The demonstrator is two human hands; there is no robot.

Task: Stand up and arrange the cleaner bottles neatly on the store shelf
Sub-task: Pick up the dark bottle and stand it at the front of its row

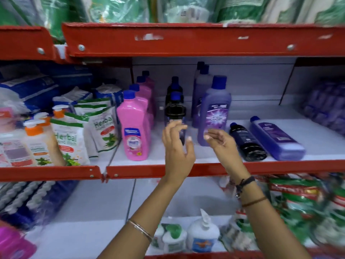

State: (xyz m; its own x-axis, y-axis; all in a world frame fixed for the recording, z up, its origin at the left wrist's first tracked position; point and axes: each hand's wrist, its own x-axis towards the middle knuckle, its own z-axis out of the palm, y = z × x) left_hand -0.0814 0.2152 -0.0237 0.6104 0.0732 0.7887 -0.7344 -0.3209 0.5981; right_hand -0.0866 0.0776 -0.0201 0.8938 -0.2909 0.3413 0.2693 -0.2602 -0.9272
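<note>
A: Which step is going on here?

B: The standing-up. The left hand (pixel 177 146) is hovering with fingers spread just in front of the upright dark bottle (pixel 175 111); the right hand (pixel 222 144) is hanging loosely spread beside the upright purple bottle (pixel 214 113). Neither is holding anything.

A: And what is waiting?

B: 2 bottles are lying flat on the shelf (pixel 186 156): a black bottle (pixel 246 143) and a lavender bottle (pixel 276 137). I'm guessing the right hand is going to need to grasp the black one and tip it upright.
</note>
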